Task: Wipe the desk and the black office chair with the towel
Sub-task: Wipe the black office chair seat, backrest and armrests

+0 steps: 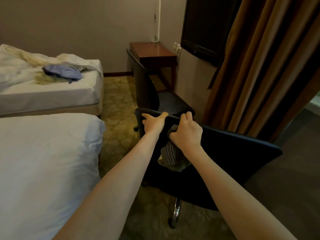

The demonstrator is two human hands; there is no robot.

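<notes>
A black office chair (230,158) stands right in front of me with its backrest toward me. My left hand (153,122) grips the top edge of the backrest near its left corner. My right hand (186,134) hooks over the same edge and holds a grey striped towel (170,155), which hangs down against the backrest. Its chrome base (176,212) shows below. Against the far wall stands the reddish wooden desk (154,51).
A second black chair (147,87) stands between me and the desk. Two white beds (48,153) fill the left side; the far bed carries a blue cloth (62,71). Brown curtains (259,66) hang at right, with a dark TV (206,25) on the wall.
</notes>
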